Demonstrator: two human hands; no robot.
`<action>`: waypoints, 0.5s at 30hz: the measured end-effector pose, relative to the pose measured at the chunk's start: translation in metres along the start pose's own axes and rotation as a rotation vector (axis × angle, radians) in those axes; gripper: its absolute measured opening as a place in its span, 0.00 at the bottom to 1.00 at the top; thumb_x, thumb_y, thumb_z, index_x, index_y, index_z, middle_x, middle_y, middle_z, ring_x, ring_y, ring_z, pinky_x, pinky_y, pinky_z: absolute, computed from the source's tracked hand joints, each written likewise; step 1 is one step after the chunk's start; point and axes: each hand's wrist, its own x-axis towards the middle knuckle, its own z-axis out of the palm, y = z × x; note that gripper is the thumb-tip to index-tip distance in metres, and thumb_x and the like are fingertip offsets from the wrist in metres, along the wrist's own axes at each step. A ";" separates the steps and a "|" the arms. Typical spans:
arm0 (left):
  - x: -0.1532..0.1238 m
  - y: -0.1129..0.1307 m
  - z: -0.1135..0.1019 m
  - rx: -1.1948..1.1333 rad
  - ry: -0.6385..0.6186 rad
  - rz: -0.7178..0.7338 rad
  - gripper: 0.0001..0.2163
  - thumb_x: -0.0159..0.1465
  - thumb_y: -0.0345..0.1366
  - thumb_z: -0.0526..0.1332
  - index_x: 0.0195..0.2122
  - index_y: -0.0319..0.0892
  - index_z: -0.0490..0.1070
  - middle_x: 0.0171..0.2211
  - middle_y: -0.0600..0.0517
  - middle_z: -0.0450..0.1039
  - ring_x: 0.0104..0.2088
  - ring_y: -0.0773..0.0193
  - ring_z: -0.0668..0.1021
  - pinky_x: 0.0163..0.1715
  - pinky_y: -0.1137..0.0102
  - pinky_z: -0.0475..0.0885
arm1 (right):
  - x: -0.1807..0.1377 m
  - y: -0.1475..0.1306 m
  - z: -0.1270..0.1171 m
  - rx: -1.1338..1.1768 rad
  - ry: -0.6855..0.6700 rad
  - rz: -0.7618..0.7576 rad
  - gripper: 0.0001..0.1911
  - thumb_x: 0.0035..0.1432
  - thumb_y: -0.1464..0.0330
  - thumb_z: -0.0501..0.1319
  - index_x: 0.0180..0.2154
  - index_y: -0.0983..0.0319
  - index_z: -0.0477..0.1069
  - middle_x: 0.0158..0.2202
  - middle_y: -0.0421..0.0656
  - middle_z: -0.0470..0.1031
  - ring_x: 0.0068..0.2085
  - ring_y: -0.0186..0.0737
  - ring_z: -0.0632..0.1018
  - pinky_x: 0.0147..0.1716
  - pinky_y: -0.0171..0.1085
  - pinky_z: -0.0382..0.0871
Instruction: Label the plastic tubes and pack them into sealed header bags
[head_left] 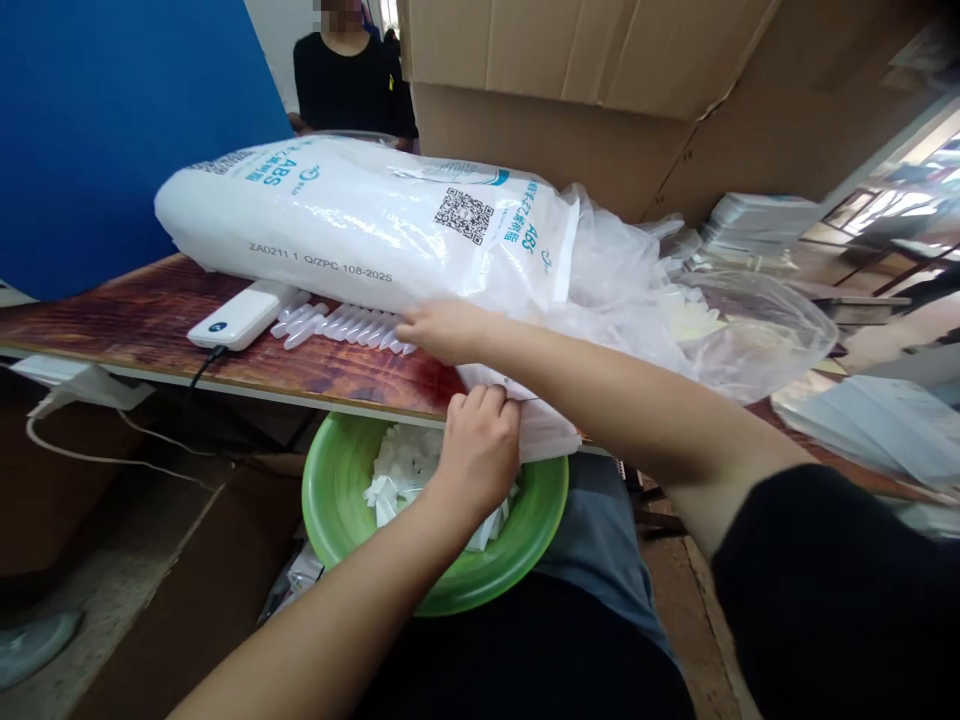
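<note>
My left hand (480, 445) is closed at the table edge, its fingers curled on the rim of a clear plastic bag (551, 430). My right hand (446, 330) reaches across to the right end of a row of translucent plastic tubes (360, 326). Its fingers are drawn together and slightly blurred; whatever is between them is hidden. The tubes lie side by side on the wood-patterned table (352, 378). Below the left hand, a green basin (326, 500) holds white pieces (386, 500).
A large white sack printed ABS (360, 230) lies along the table behind the tubes. A white power bank (244, 315) with a black cable is at the left. Crumpled clear plastic (757, 340) spreads rightward. Cardboard (555, 140) stands behind. A person in black (349, 85) is beyond the table.
</note>
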 end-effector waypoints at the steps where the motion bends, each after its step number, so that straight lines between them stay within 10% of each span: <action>1: -0.001 0.002 0.001 0.014 0.002 -0.006 0.09 0.63 0.26 0.53 0.33 0.40 0.72 0.37 0.43 0.72 0.39 0.52 0.71 0.35 0.58 0.60 | 0.011 0.001 0.011 0.020 -0.006 -0.017 0.11 0.56 0.79 0.57 0.38 0.59 0.73 0.38 0.41 0.74 0.34 0.37 0.75 0.33 0.37 0.63; 5: -0.004 0.004 0.006 0.050 0.015 -0.036 0.08 0.63 0.26 0.53 0.34 0.40 0.72 0.37 0.42 0.71 0.38 0.52 0.70 0.33 0.59 0.59 | 0.024 -0.004 0.030 0.161 0.092 0.020 0.08 0.55 0.77 0.57 0.36 0.62 0.73 0.32 0.35 0.75 0.32 0.30 0.75 0.35 0.34 0.64; 11: -0.006 0.001 0.008 0.060 0.060 -0.080 0.10 0.67 0.31 0.53 0.39 0.40 0.74 0.39 0.42 0.72 0.42 0.51 0.69 0.35 0.58 0.58 | -0.019 -0.024 -0.006 0.526 0.372 0.185 0.16 0.55 0.73 0.52 0.45 0.63 0.68 0.29 0.28 0.71 0.29 0.23 0.73 0.30 0.27 0.64; 15: -0.005 0.001 0.007 0.053 0.091 -0.079 0.10 0.67 0.33 0.53 0.44 0.42 0.73 0.37 0.45 0.72 0.41 0.52 0.69 0.36 0.58 0.57 | -0.087 -0.039 -0.023 1.515 0.617 0.528 0.15 0.50 0.71 0.60 0.41 0.58 0.63 0.27 0.32 0.70 0.25 0.26 0.72 0.26 0.29 0.68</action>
